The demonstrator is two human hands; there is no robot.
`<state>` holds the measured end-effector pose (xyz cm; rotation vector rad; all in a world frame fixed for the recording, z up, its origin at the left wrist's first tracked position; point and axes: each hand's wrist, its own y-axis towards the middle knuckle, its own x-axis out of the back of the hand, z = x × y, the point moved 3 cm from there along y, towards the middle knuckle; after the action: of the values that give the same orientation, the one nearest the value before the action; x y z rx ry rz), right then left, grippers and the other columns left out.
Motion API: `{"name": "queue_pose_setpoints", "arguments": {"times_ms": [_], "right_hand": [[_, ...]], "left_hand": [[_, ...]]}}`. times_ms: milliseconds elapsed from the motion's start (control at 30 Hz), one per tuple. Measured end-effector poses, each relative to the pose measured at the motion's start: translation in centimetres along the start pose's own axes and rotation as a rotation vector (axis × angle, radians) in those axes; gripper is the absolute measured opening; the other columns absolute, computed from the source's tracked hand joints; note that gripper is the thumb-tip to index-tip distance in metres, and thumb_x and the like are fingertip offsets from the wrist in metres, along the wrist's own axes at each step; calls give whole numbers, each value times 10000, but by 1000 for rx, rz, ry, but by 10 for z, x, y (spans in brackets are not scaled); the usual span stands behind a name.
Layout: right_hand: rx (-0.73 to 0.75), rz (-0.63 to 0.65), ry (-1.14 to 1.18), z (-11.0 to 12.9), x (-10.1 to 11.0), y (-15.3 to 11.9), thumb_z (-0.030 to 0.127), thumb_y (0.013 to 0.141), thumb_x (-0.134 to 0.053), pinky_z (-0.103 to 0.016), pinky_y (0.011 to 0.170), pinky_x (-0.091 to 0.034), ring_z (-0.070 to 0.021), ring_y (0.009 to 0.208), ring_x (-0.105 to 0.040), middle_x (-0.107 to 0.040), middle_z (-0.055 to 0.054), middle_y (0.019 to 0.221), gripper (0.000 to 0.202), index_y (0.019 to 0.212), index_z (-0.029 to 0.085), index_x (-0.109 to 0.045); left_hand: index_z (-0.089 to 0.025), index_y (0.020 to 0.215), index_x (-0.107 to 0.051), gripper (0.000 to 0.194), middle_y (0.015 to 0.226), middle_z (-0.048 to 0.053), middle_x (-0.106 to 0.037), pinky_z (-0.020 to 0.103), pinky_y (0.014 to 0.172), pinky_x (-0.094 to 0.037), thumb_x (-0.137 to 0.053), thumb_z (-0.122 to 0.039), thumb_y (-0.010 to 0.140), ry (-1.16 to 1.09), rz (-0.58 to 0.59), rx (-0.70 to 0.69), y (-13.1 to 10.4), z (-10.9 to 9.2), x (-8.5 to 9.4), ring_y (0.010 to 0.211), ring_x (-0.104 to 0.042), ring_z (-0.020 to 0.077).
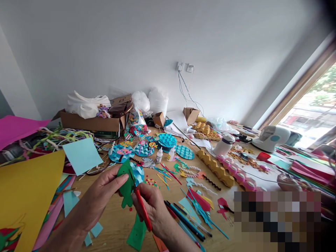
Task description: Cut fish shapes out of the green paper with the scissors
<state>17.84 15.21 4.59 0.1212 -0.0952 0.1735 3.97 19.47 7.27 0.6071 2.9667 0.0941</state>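
My left hand (109,183) pinches a green paper fish cutout (126,189) between thumb and fingers, above the table. In my right hand (152,197) are red-handled scissors (143,210), their dark blades up against the right edge of the green paper. Below my hands lies a green paper offcut (137,233). Just behind the cutout is a blue wavy paper disc (138,172), partly hidden by it. Two small white glue bottles (159,155) stand further back, near decorated blue discs with paper fish (125,151).
Pens (186,224) and thin blue paper strips (201,210) lie right of my hands. Yellow card (31,196) and a light blue sheet (82,155) are at left. Egg-carton strips (215,168) run along the right. Another person's hand (288,183) shows at far right, beside a blurred patch.
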Motion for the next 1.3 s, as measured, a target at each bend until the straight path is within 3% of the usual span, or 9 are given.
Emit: {"name": "queue_pose_setpoints", "arguments": {"times_ms": [200, 433, 600, 1033, 1200, 1300], "right_hand": [[18, -16, -23, -4, 1, 1, 415, 870, -562, -204, 441, -209, -75, 498, -287, -326, 58, 566, 354, 630, 194, -424], [-3, -15, -43, -2, 0, 2, 536, 858, -550, -200, 421, -217, -76, 475, -295, -348, 59, 531, 439, 611, 203, -405], [-5, 11, -41, -1, -2, 2, 604, 863, -490, -203, 418, -251, -84, 463, -316, -401, 48, 522, 462, 642, 202, -434], [-2, -19, -101, -3, 1, 1, 374, 871, -546, -211, 443, -207, -79, 503, -284, -337, 65, 544, 337, 614, 198, -416], [13, -18, -118, -5, 1, 0, 458, 869, -588, -212, 450, -206, -81, 519, -282, -336, 61, 550, 408, 611, 193, -415], [1, -16, -103, -5, 1, 1, 498, 861, -602, -212, 444, -194, -80, 511, -274, -326, 62, 546, 433, 612, 195, -417]], "left_hand": [[-233, 692, -633, 204, 671, -34, -530, 229, 641, -438, -633, -377, 837, 20, 2, -2, 0, -1, 0, 679, -457, 156], [-244, 734, -693, 161, 732, -34, -631, 231, 744, -475, -671, -381, 814, 35, -162, -47, 0, 6, 5, 774, -550, 173], [-249, 835, -738, 170, 769, -14, -677, 249, 743, -493, -630, -380, 839, 66, -102, -70, -2, 4, 2, 799, -584, 194], [-231, 718, -681, 209, 670, -16, -586, 252, 642, -467, -609, -380, 846, 84, 0, -30, 2, -5, 3, 660, -512, 173], [-230, 625, -625, 253, 589, -23, -542, 260, 590, -453, -621, -393, 819, 91, 12, -10, -1, -9, 1, 577, -485, 164], [-234, 663, -643, 210, 655, -14, -585, 268, 667, -472, -622, -380, 812, 118, -42, -46, -1, -12, 2, 669, -529, 184]]}}
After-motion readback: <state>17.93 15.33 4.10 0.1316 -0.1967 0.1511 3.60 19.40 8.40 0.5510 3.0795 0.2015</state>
